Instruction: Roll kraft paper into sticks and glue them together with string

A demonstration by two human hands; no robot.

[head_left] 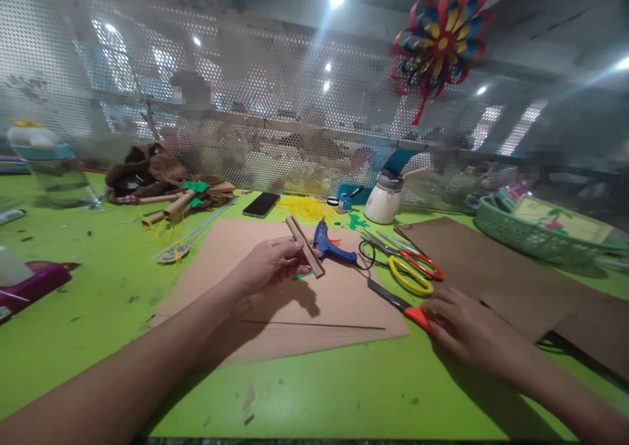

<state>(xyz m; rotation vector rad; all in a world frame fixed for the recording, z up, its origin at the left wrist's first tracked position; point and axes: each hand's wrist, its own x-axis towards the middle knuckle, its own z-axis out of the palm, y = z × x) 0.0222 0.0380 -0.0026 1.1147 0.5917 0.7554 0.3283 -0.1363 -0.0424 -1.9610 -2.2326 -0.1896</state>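
Between the thumb and fingers of my left hand [270, 265] is a narrow folded strip of brown cardboard [305, 247], raised over a large tan cardboard sheet [226, 301]. My right hand [462, 324] is closed around the red-orange handle of a knife [390, 296], whose dark blade points left over the sheet's right edge. Just beyond the strip lies a blue glue gun [337, 251]. Yellow-handled scissors [410, 276] and red-handled scissors [425, 265] rest past the knife tip. A thin dark slit or strip [314, 325] runs along the sheet's near side.
At the back stand a white jar [383, 199] and a phone [261, 204]. Rolled cardboard tubes [179, 206] lie left, near a water container [56, 176]. Brown sheets [491, 268] and a green basket [545, 235] occupy the right. A paper flower [442, 42] hangs above.
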